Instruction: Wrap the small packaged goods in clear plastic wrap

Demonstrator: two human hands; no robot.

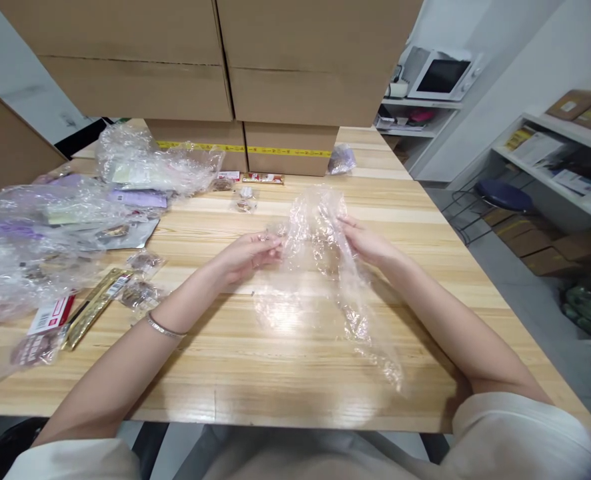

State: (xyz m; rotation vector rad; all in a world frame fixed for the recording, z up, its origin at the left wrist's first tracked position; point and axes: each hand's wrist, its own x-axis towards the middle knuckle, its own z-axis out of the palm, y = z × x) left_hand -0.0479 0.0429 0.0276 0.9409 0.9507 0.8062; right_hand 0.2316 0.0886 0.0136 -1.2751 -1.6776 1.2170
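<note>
A clear crinkled plastic bag [320,267] hangs over the middle of the wooden table [275,373], held between both hands. My left hand [248,257] pinches its left edge with thumb and fingers; a thin bracelet sits on that wrist. My right hand [368,241] grips the bag's upper right side. The bag's lower end trails down toward the table's near right edge.
A heap of clear plastic bags and purple packets [50,227] covers the table's left side, with small snack packets [140,293] and a gold wrapper [95,307] nearby. Stacked cardboard boxes [225,73] stand at the back. Shelves [565,160] and a stool [503,197] are at right.
</note>
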